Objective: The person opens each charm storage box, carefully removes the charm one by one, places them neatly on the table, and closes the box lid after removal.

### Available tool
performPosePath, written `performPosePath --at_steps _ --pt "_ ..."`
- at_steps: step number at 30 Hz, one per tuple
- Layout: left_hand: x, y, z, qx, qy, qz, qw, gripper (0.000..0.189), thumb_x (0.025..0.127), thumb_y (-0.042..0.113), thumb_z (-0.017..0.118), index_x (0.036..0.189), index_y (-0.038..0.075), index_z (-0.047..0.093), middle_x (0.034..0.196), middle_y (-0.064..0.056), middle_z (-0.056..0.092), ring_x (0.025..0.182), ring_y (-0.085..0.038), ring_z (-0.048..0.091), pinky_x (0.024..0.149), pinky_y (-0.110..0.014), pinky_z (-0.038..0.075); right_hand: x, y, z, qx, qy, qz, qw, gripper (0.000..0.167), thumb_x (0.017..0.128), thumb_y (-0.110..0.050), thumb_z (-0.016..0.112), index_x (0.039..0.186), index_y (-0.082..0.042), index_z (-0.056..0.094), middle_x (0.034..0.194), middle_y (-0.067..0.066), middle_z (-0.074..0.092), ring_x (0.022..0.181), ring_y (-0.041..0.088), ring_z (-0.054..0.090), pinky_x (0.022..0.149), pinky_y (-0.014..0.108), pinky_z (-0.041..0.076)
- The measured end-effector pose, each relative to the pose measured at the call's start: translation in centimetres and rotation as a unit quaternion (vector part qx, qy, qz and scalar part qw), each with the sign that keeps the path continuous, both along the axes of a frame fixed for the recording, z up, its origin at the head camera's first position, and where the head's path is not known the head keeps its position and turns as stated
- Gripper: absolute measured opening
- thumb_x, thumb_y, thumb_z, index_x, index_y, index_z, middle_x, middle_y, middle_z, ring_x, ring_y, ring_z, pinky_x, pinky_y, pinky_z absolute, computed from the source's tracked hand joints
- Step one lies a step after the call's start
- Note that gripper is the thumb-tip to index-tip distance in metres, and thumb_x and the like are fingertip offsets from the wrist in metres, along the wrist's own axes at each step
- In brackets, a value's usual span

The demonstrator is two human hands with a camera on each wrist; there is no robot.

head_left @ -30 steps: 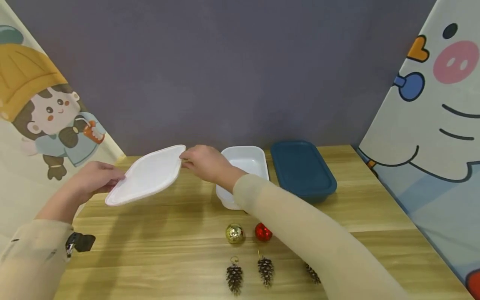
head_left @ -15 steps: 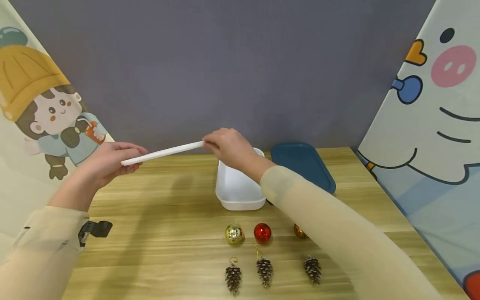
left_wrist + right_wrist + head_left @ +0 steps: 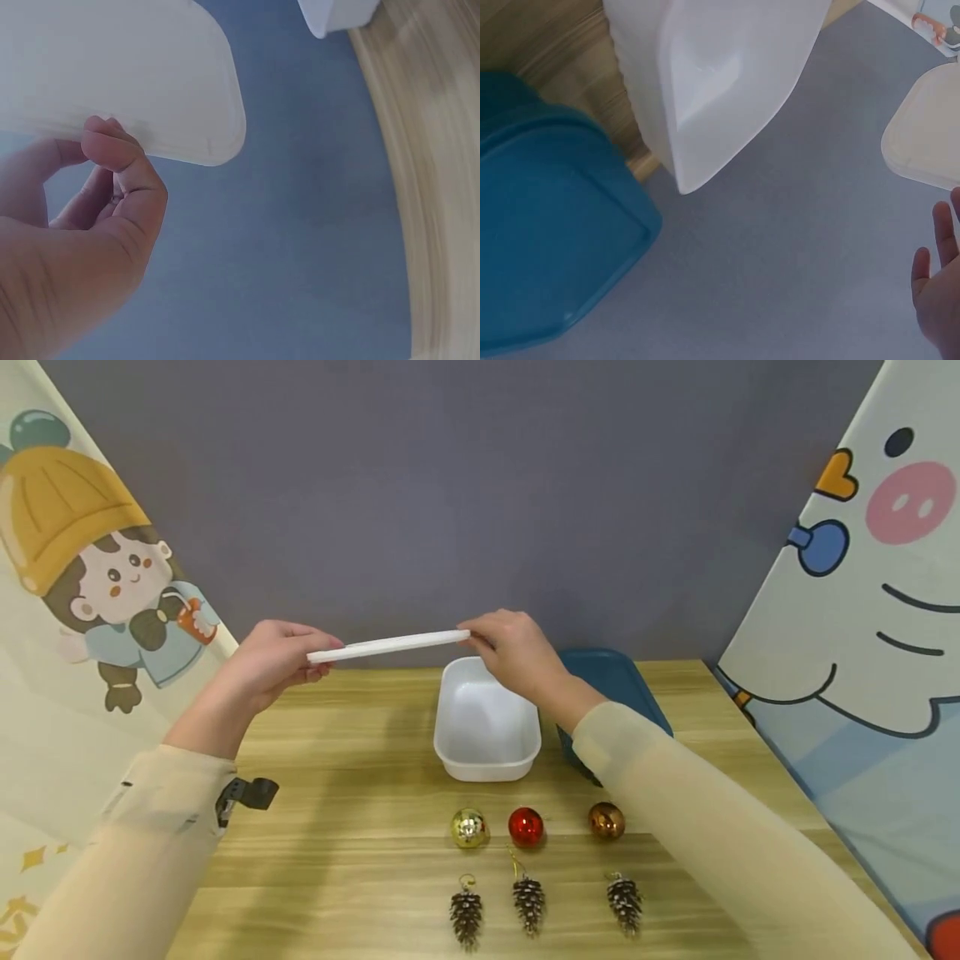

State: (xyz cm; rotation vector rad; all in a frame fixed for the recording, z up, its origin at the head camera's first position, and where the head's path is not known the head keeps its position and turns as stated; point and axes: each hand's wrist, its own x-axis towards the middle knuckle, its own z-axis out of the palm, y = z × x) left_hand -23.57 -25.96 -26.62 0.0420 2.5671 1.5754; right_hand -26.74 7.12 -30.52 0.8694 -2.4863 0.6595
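Both hands hold a white lid (image 3: 390, 644) in the air, seen nearly edge-on in the head view. My left hand (image 3: 276, 660) pinches its left edge; the left wrist view shows thumb and fingertips on the lid's rim (image 3: 165, 82). My right hand (image 3: 517, 656) pinches the opposite edge, its wrist above the far part of an uncovered white box (image 3: 487, 718). Nothing shows inside that box. To its right stands a blue box with a blue lid on it (image 3: 555, 232), partly hidden by the right arm in the head view.
A gold ball (image 3: 468, 827), a red ball (image 3: 526, 827) and a copper ball (image 3: 606, 820) form a row before the boxes. Nearer lie three pine cones (image 3: 529, 903) with hanging loops. A grey wall (image 3: 480, 510) rises behind the wooden table (image 3: 360, 827).
The hands have carried the white lid rightward and up, from left of the white box toward its far edge. The lid has turned from showing its face to edge-on.
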Motion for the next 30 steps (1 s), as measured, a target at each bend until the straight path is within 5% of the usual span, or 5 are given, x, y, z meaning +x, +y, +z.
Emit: performPosePath --at_steps 6,9,14,22,30 --pt "0.1 1.6 0.6 0.013 0.003 0.000 0.9999 0.045 0.109 0.024 0.060 0.138 -0.010 0.062 0.088 0.008 0.071 0.078 -0.005 0.065 0.072 -0.020 0.059 0.7 1.7 0.1 -0.023 0.009 -0.009 0.9996 0.027 0.101 -0.025 0.074 0.126 -0.015 0.080 0.115 0.005 0.082 0.104 0.024 0.074 0.088 0.041 0.060" --pt "0.2 2.3 0.8 0.015 0.006 -0.005 0.9999 0.044 0.110 0.021 0.057 0.140 -0.012 0.060 0.086 0.008 0.071 0.079 -0.003 0.066 0.072 -0.018 0.058 1.0 2.5 0.0 -0.043 0.026 -0.004 0.9987 0.019 0.100 -0.024 0.076 0.112 -0.011 0.082 0.108 0.007 0.082 0.100 0.025 0.073 0.079 0.040 0.060" --pt "0.3 3.3 1.0 0.013 0.012 -0.026 0.9995 0.044 0.115 0.023 0.045 0.134 -0.013 0.060 0.087 0.005 0.069 0.082 -0.005 0.067 0.075 -0.020 0.059 1.0 3.7 -0.2 -0.070 0.042 0.006 0.9966 0.016 0.098 -0.020 0.077 0.105 -0.006 0.083 0.103 0.010 0.082 0.101 0.027 0.073 0.085 0.043 0.063" --pt "0.0 4.5 1.0 0.013 0.007 -0.092 0.9957 0.035 0.114 0.012 0.045 0.133 -0.015 0.059 0.102 -0.004 0.069 0.089 -0.008 0.066 0.083 -0.020 0.059 0.8 4.9 -0.3 -0.136 -0.055 -0.048 0.9880 0.028 0.100 -0.025 0.075 0.121 -0.007 0.080 0.117 0.013 0.081 0.106 0.029 0.075 0.090 0.048 0.063" --pt "-1.1 5.7 0.6 0.011 0.024 -0.077 0.9966 0.040 0.108 0.019 0.064 0.133 -0.012 0.065 0.097 -0.003 0.071 0.085 -0.009 0.066 0.080 -0.021 0.060 0.1 5.4 -0.7 -0.182 -0.131 -0.078 0.9715 0.032 0.105 -0.033 0.067 0.121 -0.008 0.079 0.112 0.013 0.081 0.097 0.029 0.075 0.080 0.040 0.058"
